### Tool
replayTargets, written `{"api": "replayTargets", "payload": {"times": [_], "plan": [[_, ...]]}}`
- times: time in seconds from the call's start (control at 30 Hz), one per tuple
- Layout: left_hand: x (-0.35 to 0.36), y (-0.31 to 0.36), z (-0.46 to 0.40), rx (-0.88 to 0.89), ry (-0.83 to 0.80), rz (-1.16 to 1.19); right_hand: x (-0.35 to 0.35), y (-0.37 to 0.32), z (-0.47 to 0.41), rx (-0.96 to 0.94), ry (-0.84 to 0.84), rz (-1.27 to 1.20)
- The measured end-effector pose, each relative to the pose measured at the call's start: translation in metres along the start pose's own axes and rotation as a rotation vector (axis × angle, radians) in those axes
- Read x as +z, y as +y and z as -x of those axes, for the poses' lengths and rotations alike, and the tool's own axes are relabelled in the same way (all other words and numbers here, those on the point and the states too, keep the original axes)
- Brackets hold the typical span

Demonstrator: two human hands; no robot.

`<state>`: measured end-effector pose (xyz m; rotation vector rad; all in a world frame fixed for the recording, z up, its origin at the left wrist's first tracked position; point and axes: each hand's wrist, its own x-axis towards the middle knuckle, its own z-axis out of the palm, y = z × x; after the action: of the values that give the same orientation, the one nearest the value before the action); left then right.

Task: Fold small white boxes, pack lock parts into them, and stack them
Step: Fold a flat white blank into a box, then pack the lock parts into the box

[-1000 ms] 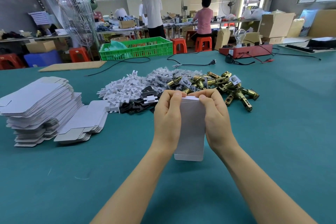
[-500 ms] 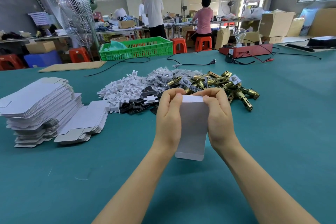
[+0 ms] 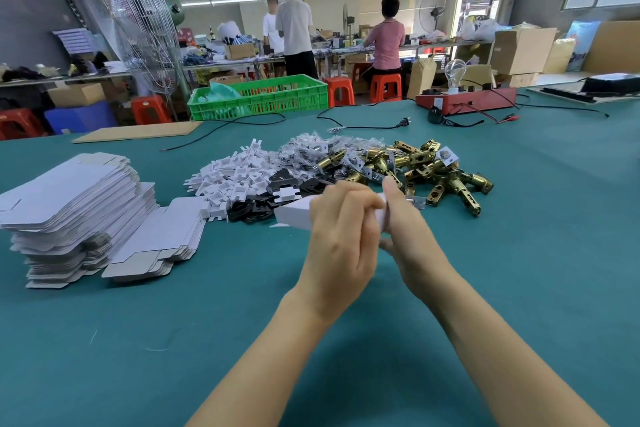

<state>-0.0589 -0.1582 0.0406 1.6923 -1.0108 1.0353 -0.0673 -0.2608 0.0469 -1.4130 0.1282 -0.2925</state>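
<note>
Head view shows the left hand [image 3: 341, 239] and right hand [image 3: 407, 236] both gripping the small white box [image 3: 296, 215] just above the table [image 3: 519, 253], its long axis pointing left, lock parts [image 3: 408, 166] lying just beyond, nearer the right.

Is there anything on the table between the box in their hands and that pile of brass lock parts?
Nothing visible. Both hands, left hand and right hand, hold the white box just in front of the brass lock parts.
</note>
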Motion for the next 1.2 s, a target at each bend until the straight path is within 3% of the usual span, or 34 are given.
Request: {"api": "replayTargets", "payload": {"times": [0.1, 0.2, 0.27, 0.33, 0.4, 0.47, 0.53, 0.6, 0.83, 1.0, 1.07, 1.2], "plan": [[0.003, -0.014, 0.017, 0.049, -0.086, -0.009, -0.005, 0.005, 0.0, 0.192, -0.181, -0.129], [0.007, -0.027, 0.035, -0.023, -0.097, -0.072, -0.007, 0.013, -0.006, 0.192, -0.133, -0.239], [0.008, -0.032, 0.038, -0.249, -0.032, -0.131, -0.01, 0.014, -0.008, 0.191, -0.105, -0.382], [0.005, -0.035, 0.036, -0.573, 0.004, 0.027, -0.013, 0.018, -0.009, 0.208, -0.142, -0.469], [-0.001, -0.041, 0.032, -0.85, 0.0, 0.362, -0.013, 0.027, -0.009, 0.197, -0.174, -0.353], [-0.006, -0.05, 0.033, -0.965, -0.035, 0.516, -0.012, 0.039, -0.011, 0.112, -0.155, -0.085], [-0.009, -0.057, 0.035, -0.957, -0.072, 0.508, -0.012, 0.047, -0.013, 0.014, -0.119, 0.155], [-0.01, -0.061, 0.037, -0.952, -0.079, 0.523, -0.013, 0.052, -0.015, -0.049, -0.109, 0.238], [-0.015, -0.069, 0.039, -1.016, -0.056, 0.596, -0.013, 0.059, -0.017, -0.116, -0.305, 0.292], [-0.017, -0.069, 0.04, -1.026, -0.042, 0.555, -0.018, 0.06, -0.02, -0.073, -0.348, 0.224], [-0.021, -0.071, 0.039, -1.029, 0.042, 0.519, -0.021, 0.059, -0.023, -0.048, -0.263, 0.133], [-0.044, -0.08, 0.04, -1.03, 0.218, 0.413, -0.028, 0.061, -0.034, 0.131, 0.182, -0.237]]}}
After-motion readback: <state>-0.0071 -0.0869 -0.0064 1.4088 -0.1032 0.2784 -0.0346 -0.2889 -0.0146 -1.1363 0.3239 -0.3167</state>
